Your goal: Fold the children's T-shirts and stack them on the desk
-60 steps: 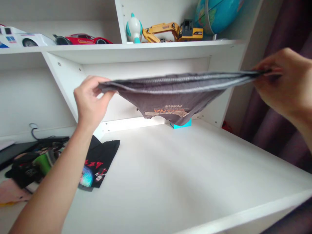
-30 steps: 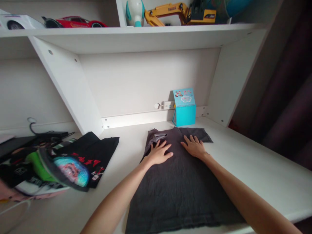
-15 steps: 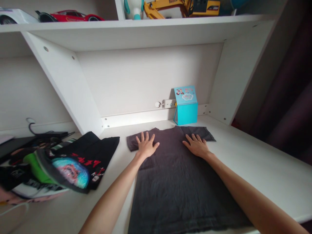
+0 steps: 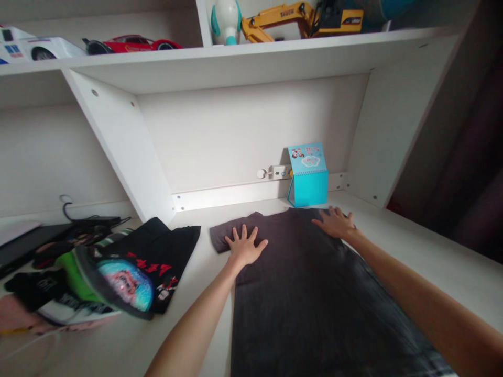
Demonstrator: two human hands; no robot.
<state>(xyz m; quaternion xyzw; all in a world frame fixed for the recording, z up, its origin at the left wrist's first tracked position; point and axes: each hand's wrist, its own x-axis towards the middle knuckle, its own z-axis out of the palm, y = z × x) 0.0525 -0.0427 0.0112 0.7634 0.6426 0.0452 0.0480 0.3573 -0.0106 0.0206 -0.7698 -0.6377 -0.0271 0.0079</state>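
Observation:
A dark grey T-shirt (image 4: 291,293) lies spread on the white desk, its neckline toward the back wall and its lower part running out of the picture at the bottom. My left hand (image 4: 245,247) rests on it near the left sleeve, palm down with fingers spread. At the right sleeve, which it partly covers, my right hand (image 4: 336,222) lies on the cloth, fingers apart and slightly blurred. Neither hand grips the cloth.
Left of the shirt is a heap of clothes, topped by a black garment (image 4: 173,246) with red lettering. A blue desk calendar (image 4: 310,188) stands behind the shirt, beside a power strip (image 4: 280,172). Above, a shelf (image 4: 251,58) holds toy cars and a yellow toy excavator (image 4: 291,15).
My right hand has moved outward and farther back onto the right sleeve. My left hand stays spread near the left sleeve. The whole view has shifted slightly.

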